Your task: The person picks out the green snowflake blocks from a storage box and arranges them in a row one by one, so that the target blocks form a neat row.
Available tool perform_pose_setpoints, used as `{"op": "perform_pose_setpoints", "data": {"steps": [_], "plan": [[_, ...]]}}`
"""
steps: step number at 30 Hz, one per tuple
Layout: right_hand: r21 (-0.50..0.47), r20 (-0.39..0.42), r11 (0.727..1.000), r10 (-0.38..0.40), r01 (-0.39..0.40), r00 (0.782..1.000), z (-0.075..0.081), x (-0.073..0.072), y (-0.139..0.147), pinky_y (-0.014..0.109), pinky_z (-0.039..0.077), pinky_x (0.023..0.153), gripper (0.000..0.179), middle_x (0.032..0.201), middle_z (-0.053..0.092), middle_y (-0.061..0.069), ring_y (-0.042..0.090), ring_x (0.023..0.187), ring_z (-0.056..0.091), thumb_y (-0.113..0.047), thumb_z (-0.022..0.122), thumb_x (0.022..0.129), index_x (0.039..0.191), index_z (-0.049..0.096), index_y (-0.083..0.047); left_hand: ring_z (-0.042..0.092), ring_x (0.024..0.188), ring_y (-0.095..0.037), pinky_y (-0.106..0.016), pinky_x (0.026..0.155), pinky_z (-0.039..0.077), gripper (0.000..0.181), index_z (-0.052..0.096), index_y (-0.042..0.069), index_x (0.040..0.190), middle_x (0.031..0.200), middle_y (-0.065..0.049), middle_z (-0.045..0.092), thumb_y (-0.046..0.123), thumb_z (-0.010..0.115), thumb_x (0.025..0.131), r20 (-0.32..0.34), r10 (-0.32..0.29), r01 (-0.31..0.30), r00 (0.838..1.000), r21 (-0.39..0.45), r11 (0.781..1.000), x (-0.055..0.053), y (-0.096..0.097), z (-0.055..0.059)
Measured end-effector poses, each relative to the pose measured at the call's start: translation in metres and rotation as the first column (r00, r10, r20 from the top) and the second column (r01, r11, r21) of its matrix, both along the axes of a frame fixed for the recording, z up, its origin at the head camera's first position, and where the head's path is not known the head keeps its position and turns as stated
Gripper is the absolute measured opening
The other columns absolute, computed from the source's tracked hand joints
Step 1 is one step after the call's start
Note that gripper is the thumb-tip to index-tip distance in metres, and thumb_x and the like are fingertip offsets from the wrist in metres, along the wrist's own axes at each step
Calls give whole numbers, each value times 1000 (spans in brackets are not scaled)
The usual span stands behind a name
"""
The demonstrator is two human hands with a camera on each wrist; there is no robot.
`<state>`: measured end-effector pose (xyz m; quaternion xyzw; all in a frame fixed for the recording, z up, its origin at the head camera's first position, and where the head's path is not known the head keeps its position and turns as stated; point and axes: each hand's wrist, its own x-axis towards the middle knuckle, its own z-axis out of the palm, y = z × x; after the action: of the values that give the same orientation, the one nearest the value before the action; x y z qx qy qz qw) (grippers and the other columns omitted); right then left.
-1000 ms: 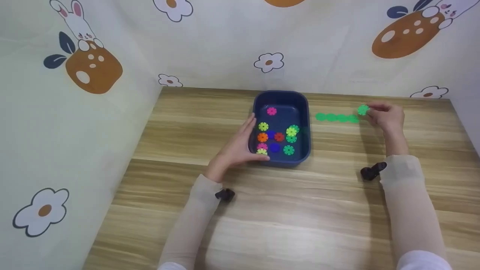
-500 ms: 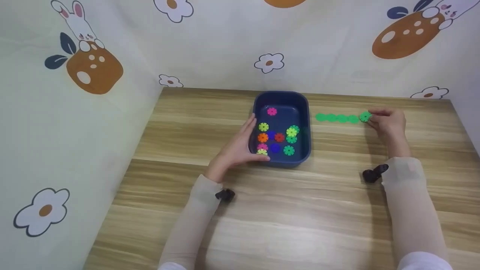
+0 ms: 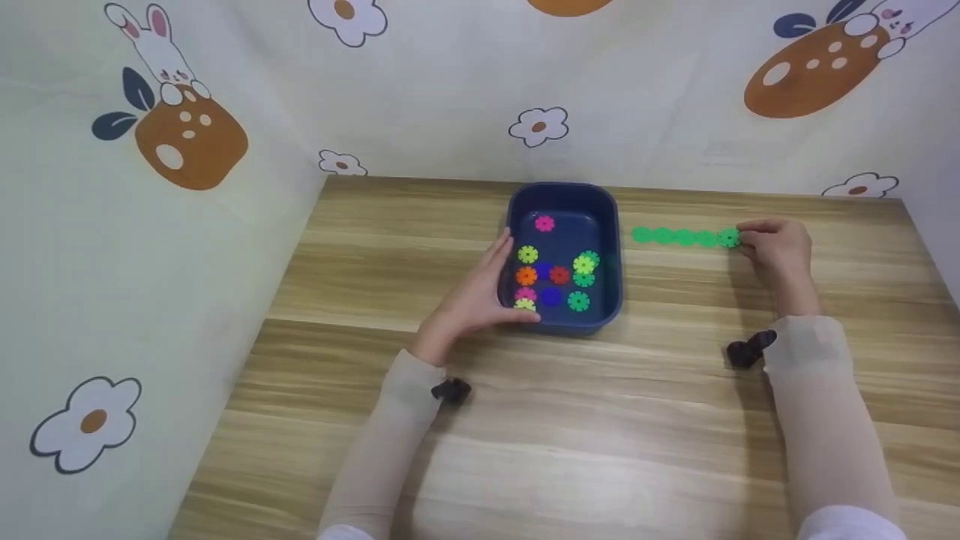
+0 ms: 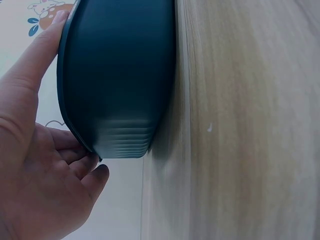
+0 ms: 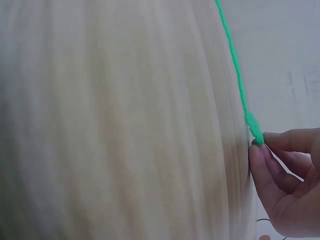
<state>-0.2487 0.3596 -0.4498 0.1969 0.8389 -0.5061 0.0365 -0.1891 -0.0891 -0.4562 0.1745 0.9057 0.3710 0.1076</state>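
Note:
In the head view my right hand (image 3: 780, 251) pinches a green notched plastic disc (image 3: 728, 238) at the right end of a row of several green discs (image 3: 673, 236) on the table. The right wrist view shows the disc edge-on (image 5: 254, 129) between thumb and fingertips. It meets the row, but whether it lies flat cannot be told. My left hand (image 3: 472, 294) holds a dark blue plastic bin (image 3: 564, 327) at its near left corner, thumb along the near rim and fingers on the left side. Pink, yellow, orange, red, blue and green discs (image 3: 559, 275) lie inside.
A wood-grain table (image 3: 600, 420) carries everything. Behind it and to the left hangs a pale curtain (image 3: 442, 97) printed with flowers and rabbits. A black camera sits on each wrist, the right one (image 3: 750, 349) above the tabletop.
My right hand has brought its green disc down and slightly right, from above the row's end to lying in line with it. The left hand and the bin have stayed put.

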Motion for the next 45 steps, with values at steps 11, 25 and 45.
{"op": "perform_pose_setpoints", "data": {"steps": [11,25,45], "plan": [[16,-30,1000,-2,2,1000,8,4,-1,12,55,70,40,77,60,-25,-5,74,62,-29,61,97,125,64,-1,15,157,-24,-48,124,25,126,11,14,162,171,4,3,52,88,69,13,11,-11,1000,-3,1000,0,1,1],[-205,-149,977,30,-60,988,27,10,-34,11,56,80,39,83,67,-22,-8,80,65,-16,62,97,127,57,8,16,156,-25,-49,124,26,126,11,15,162,170,5,2,52,88,69,14,12,-12,1000,0,1000,0,1,0],[-432,-299,841,206,-325,932,43,17,-116,18,60,78,23,93,73,-6,6,86,70,-6,65,95,115,66,4,15,156,-24,-49,124,25,125,9,19,162,171,5,2,53,87,70,20,15,-15,1000,6,1000,0,0,0]]}}
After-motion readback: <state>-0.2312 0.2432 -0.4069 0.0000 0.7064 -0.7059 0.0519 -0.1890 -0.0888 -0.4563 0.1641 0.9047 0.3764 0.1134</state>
